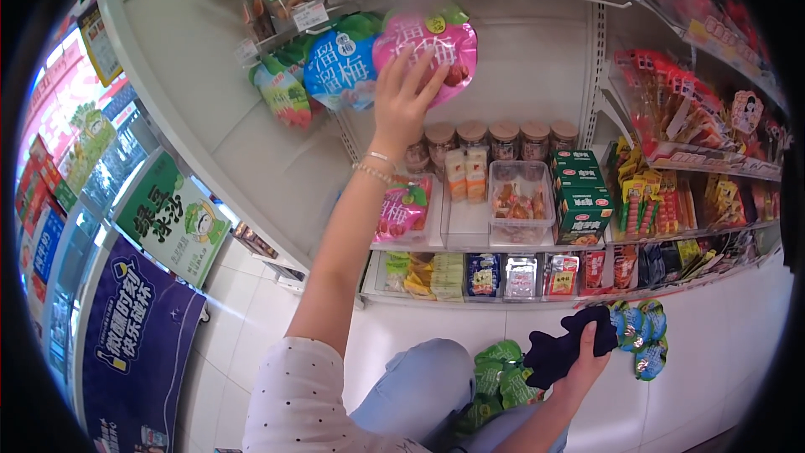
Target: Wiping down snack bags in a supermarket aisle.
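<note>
My left hand [405, 91], with a bracelet and a bangle at the wrist, reaches up with spread fingers against the front of a pink snack pouch [462, 44] hanging at the shelf rack. Whether the fingers grip the pouch or only touch it does not show. Just left of it hangs a blue pouch [343, 69], and smaller green pouches [283, 91] hang beyond that. Low at the right, my right hand [582, 362] holds a dark cloth [556, 349], thumb on top. Blue-green pouches [651, 333] lie on the floor past the cloth, and green pouches [503, 377] lie beside my knees.
The lower shelf [434, 242] carries wooden-lidded jars [504, 138], a clear plastic tub [521, 201], green boxes [582, 214] and more pink pouches [405, 207]. Snack packs fill angled racks [710, 167] at the right. A metal hook [607, 3] sticks out above. Purple display panel [138, 352] stands left.
</note>
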`<state>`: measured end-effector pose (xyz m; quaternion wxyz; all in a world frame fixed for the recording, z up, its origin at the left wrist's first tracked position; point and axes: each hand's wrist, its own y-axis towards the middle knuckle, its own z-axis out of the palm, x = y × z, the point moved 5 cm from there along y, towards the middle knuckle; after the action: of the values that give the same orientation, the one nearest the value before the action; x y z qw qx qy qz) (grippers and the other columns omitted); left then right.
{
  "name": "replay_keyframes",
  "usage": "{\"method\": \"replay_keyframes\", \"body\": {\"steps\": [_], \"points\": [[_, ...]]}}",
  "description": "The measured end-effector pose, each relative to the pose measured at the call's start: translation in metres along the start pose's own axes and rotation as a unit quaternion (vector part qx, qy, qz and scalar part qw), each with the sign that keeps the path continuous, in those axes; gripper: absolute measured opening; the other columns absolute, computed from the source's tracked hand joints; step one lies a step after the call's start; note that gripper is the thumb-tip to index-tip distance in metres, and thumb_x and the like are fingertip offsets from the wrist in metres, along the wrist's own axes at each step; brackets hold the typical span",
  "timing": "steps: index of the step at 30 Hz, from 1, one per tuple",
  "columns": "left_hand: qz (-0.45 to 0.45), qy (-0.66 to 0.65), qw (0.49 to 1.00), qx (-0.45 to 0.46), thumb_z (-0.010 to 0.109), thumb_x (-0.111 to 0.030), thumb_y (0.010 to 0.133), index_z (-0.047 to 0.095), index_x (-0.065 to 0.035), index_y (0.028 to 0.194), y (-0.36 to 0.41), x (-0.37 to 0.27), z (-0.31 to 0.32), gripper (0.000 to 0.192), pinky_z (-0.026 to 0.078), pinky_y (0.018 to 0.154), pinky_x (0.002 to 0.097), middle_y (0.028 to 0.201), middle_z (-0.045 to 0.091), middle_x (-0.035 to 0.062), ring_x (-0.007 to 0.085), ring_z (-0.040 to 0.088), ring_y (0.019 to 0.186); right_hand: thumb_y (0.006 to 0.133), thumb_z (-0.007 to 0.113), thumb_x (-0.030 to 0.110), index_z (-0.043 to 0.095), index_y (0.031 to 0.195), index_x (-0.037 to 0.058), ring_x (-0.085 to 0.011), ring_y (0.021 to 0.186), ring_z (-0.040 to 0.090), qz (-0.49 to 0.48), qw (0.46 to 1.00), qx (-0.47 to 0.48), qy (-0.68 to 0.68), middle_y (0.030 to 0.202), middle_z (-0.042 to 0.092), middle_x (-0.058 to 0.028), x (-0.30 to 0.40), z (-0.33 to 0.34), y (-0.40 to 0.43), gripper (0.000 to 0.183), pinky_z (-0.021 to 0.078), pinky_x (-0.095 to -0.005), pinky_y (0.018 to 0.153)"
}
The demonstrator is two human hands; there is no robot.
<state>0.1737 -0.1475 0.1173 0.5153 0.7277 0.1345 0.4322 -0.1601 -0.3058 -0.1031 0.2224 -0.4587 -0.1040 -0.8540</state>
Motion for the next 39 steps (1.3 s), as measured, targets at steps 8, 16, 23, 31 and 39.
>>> {"method": "replay_keyframes", "body": {"steps": [8,16,23,31,39], "points": [[-0.013,-0.001,0.989,0.147,0.054,0.001,0.073,0.045,-0.0194,0.134,-0.036,0.015,0.068,0.064,0.029,0.107,0.0491,0.140,0.039,0.0076,0.0326,0.033,0.132,0.088,0.064,0.019,0.055,0.104,0.0004,-0.0188,0.080,0.060,0.020,1.000,0.022,0.001,0.088,0.060,-0.0073,-0.008,-0.002,0.000,0.026,0.0528,-0.0328,0.070],[-0.305,-0.076,0.902,0.295,0.070,-0.023,0.075,0.053,-0.0036,0.119,-0.173,0.016,-0.004,0.051,0.046,0.088,0.0383,0.114,0.056,0.0160,0.0338,0.055,0.104,0.089,0.062,0.028,0.054,0.111,0.0003,-0.0188,0.080,0.060,0.016,0.998,-0.007,-0.054,0.089,0.063,-0.0098,-0.007,-0.006,0.005,0.036,0.0477,-0.0300,0.070],[-0.620,-0.192,0.605,0.461,0.086,-0.038,0.059,0.053,0.0035,0.118,-0.295,0.029,-0.016,0.080,0.048,0.084,0.0312,0.114,0.060,0.0177,0.0257,0.061,0.099,0.088,0.064,0.026,0.055,0.108,0.0008,-0.0181,0.081,0.060,0.031,0.998,-0.022,-0.045,0.088,0.063,-0.0095,-0.018,-0.006,0.012,0.034,0.0489,-0.0301,0.070],[-0.683,-0.336,0.483,0.433,0.087,-0.019,0.060,0.054,0.0025,0.116,-0.278,0.026,0.000,0.068,0.051,0.077,0.0268,0.094,0.066,0.0094,0.0144,0.063,0.085,0.087,0.065,0.024,0.054,0.111,0.0023,-0.0177,0.078,0.060,0.045,0.999,-0.019,-0.022,0.089,0.063,-0.0105,-0.023,-0.013,0.012,0.034,0.0495,-0.0299,0.066],[-0.548,-0.558,0.620,0.062,0.078,-0.011,0.072,0.049,-0.0015,0.112,-0.068,0.018,-0.042,0.050,0.052,0.073,0.0255,0.097,0.063,0.0079,0.0118,0.062,0.085,0.086,0.065,0.017,0.055,0.106,0.0027,-0.0170,0.075,0.059,0.062,0.998,-0.006,-0.024,0.086,0.062,-0.0078,-0.023,-0.004,0.008,0.026,0.0504,-0.0307,0.066]]}}
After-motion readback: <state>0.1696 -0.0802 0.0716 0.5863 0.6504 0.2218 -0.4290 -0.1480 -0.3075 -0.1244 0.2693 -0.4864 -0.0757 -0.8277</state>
